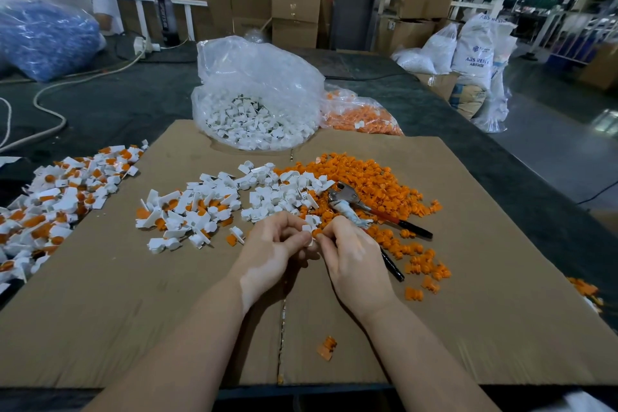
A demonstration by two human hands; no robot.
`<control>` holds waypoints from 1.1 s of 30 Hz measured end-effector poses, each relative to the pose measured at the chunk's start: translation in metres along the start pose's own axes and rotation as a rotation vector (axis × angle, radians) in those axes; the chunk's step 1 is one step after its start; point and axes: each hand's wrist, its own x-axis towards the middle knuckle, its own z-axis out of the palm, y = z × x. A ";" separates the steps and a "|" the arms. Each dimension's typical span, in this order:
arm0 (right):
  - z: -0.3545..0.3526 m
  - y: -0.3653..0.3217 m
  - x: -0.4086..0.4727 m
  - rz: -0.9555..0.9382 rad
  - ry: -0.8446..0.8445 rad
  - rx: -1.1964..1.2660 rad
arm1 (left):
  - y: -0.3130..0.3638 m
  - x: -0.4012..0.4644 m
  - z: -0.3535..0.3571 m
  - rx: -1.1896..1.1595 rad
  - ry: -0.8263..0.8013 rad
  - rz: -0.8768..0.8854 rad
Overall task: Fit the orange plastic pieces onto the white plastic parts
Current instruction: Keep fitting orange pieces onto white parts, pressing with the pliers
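Your left hand point(277, 241) pinches a white plastic part point(307, 228) and your right hand point(351, 251) pinches an orange plastic piece point(317, 233) against it, both held just above the cardboard sheet point(468, 328) near its middle, so you look to be mid-fit on 1 pair. A good deal seems done: assembled white-and-orange pieces lie in a heap at the sheet's left edge point(57, 197) and a smaller heap point(180, 214) nearer you. Much is left (the loose white parts point(277, 191), the orange pile point(368, 184), plus a clear bag of white parts point(257, 110) and a bag of orange pieces point(361, 115) behind). Pliers point(354, 201) lie touching the orange pile just beyond your right hand, their handles running under it. The cardboard nearest you is mostly bare except for 1 stray orange piece point(327, 347); the heaps hem you in ahead and on both sides.
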 end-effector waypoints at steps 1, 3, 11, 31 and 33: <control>0.000 0.000 0.000 0.002 0.005 0.004 | 0.000 0.000 -0.001 -0.023 -0.006 -0.006; 0.000 0.000 0.000 0.000 0.006 0.002 | 0.000 0.000 -0.001 -0.027 -0.006 -0.005; 0.003 0.005 0.000 0.070 -0.045 0.039 | -0.004 -0.001 0.005 0.225 0.045 0.085; -0.002 0.005 0.002 0.017 0.029 0.185 | -0.002 0.001 0.003 0.242 0.090 0.036; -0.002 0.005 0.002 0.022 0.027 0.181 | -0.003 0.001 0.003 0.246 0.090 0.032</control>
